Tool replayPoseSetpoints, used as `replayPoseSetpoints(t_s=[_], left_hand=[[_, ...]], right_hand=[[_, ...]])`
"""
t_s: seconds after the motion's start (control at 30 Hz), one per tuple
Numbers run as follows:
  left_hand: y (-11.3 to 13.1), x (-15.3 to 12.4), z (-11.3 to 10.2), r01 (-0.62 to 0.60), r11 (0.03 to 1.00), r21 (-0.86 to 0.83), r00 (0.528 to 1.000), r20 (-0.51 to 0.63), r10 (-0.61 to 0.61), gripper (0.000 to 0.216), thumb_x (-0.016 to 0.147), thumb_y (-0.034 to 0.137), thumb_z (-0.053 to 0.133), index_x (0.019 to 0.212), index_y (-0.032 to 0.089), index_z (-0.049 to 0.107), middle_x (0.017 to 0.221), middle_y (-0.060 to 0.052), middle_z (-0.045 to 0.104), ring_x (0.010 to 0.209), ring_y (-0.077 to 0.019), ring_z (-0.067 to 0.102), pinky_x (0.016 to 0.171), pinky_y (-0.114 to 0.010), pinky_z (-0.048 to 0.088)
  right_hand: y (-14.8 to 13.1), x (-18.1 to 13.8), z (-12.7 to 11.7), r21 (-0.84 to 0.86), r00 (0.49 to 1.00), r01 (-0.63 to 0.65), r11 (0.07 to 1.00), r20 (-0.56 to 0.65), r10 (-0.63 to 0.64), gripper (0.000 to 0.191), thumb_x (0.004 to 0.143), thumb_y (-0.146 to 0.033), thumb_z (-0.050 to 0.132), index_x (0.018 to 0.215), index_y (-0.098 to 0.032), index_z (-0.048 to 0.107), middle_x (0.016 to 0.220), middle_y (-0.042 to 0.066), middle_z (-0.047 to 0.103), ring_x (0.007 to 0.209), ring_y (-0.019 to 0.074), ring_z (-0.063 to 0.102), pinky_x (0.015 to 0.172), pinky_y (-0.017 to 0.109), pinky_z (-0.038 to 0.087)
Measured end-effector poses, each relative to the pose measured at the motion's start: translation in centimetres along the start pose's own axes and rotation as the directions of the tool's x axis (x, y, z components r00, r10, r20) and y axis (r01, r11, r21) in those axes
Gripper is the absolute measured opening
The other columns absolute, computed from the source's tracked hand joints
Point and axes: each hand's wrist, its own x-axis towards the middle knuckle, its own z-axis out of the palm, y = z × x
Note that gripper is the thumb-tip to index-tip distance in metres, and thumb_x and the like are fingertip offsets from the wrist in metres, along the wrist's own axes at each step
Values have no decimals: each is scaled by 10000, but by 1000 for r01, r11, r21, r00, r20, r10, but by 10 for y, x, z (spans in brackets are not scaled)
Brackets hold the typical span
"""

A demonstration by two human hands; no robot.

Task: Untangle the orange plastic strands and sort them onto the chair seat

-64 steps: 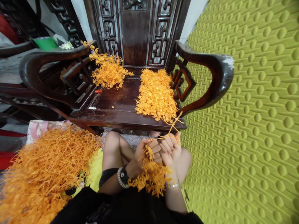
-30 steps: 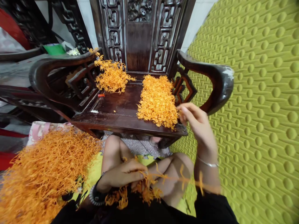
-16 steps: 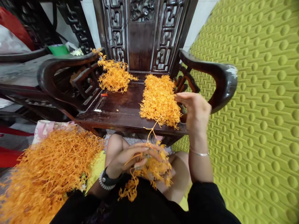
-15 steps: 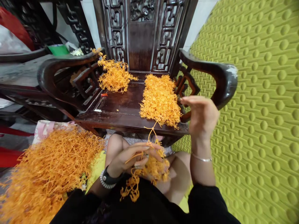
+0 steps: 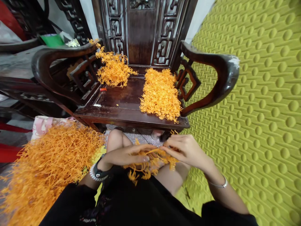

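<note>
My left hand (image 5: 128, 155) is closed on a bundle of orange knotted cords (image 5: 153, 164) over my lap. Opposite it, my right hand (image 5: 189, 150) pinches the same cords, and the two hands' fingertips almost meet. Knotted, frayed ends dangle below both hands. In front of me, on the dark wooden chair seat (image 5: 127, 105), lies a neat rectangular stack of orange knotted cords (image 5: 161, 94). A looser tangle of orange knotted cords (image 5: 114, 70) rests at the seat's back left.
A large heap of loose orange cords (image 5: 63, 153) fills the space at my left, by a pink and white bag (image 5: 41, 127). Curved armrests (image 5: 218, 78) flank the seat. A small red wrapper (image 5: 102, 89) lies on it. Bumpy yellow-green upholstery (image 5: 263, 125) spreads along the right.
My right hand has come down from beside the right armrest to the cords at my lap and now grips them. A strand that stretched up toward the seat is now drawn down.
</note>
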Motion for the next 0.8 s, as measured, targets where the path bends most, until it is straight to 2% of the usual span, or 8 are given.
replayPoseSetpoints(t_s=[0.13,0.27,0.37,0.4,0.47,0.57,0.67,0.8], left_hand=[[5,-6,2,88,903,420,986,-163,-21,421,909,416,570,1279,215,550,1276,-79,626,1151,-214,589,1033,-371,433],[4,0,7,120,857,502,945,-322,56,333,990,358,417,1247,202,560,1253,-69,643,1142,-184,598,1018,-354,450],[10,2,13,91,785,612,933,-329,148,353,1001,368,387,1270,197,537,1274,-78,628,1178,-194,577,1034,-366,444],[13,1,16,74,745,663,928,-320,192,352,1004,360,378,1275,195,532,1275,-80,625,1186,-195,572,1033,-362,446],[20,0,20,24,653,757,909,-288,301,331,1008,333,369,1252,188,540,1239,-81,642,1155,-188,592,988,-334,476],[30,-4,24,-66,453,889,829,-204,521,270,1001,290,386,1083,141,596,1017,-81,703,923,-165,665,804,-272,526],[39,-9,22,-82,193,978,727,-74,683,303,996,280,382,841,136,599,706,-36,660,619,-136,609,577,-249,472],[49,-26,17,-53,-35,998,675,61,735,421,993,224,330,621,171,519,484,8,505,441,-122,449,433,-271,347]], right_hand=[[1,-10,-8,30,986,-99,995,-133,102,225,915,-292,601,754,-156,680,595,4,628,525,104,556,547,235,396],[-1,-16,-13,136,938,-229,964,-232,256,53,853,-236,680,836,-201,715,786,11,732,667,143,667,626,255,484],[-6,-11,-14,401,805,-93,911,-509,306,58,856,-212,673,871,-244,718,850,12,740,848,184,696,730,294,534],[-8,-7,-15,472,799,-5,881,-528,288,65,864,-237,667,902,-254,716,870,16,738,917,200,689,797,326,540],[-14,5,-14,564,897,84,822,-402,183,225,828,-314,714,1045,-257,691,1023,40,726,1080,234,641,951,399,499],[-23,24,-8,571,1000,-21,821,-4,28,606,761,-342,778,1303,-211,541,1276,97,621,1152,234,590,973,374,474],[-31,34,-1,480,945,-158,863,326,-9,355,884,-369,634,1155,-141,614,887,41,694,708,125,607,645,238,469],[-42,29,0,467,881,-182,866,468,-68,325,967,-369,494,797,-130,635,562,-47,495,491,59,414,516,204,333]])
